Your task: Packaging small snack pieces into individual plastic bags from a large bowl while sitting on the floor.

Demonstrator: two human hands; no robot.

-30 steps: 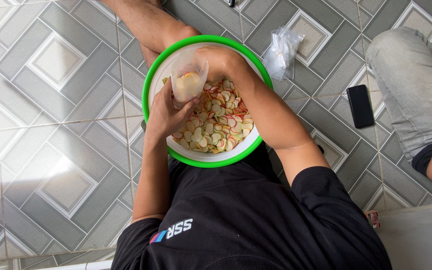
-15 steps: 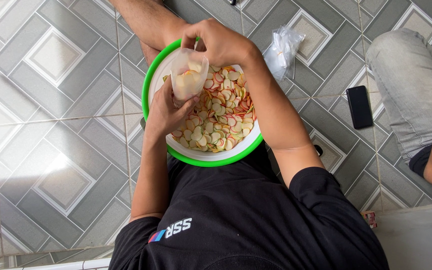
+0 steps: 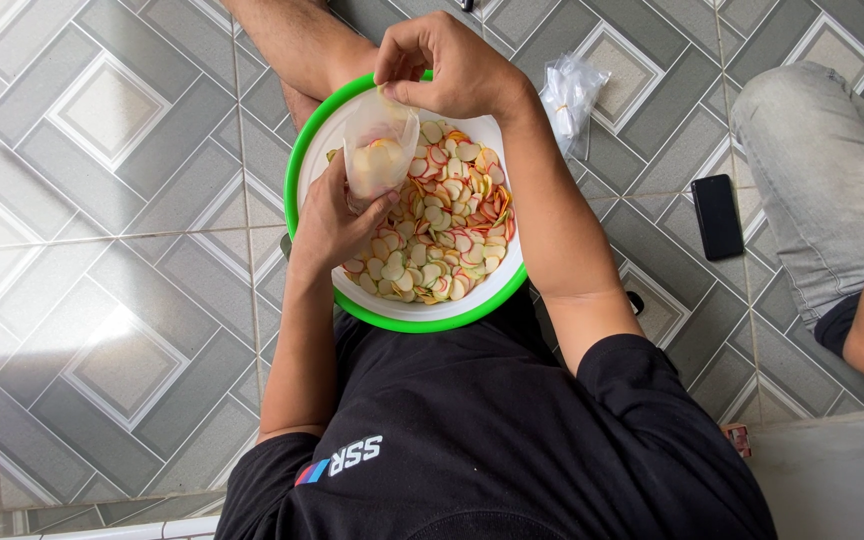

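A: Small clear bag, orientation?

B: Standing upright over the basin's left rim, long axis vertical, mouth pointing up. Right hand is pinching the mouth; left hand is cupping the bottom.

A: Surroundings?

B: Round chips are filling the basin; a black phone is lying on the tiled floor, well apart.

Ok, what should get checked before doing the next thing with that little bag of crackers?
1. Left hand cups the small clear bag from below: ok.
2. Right hand pinches the bag's top edge: ok.
3. Bag sits over the green-rimmed bowl, so spills land inside: ok.
4. Bag has crackers in it: ok, a few show.
5. Bowl has plenty of crackers: ok.
6. Bag mouth open or closed: cannot tell.
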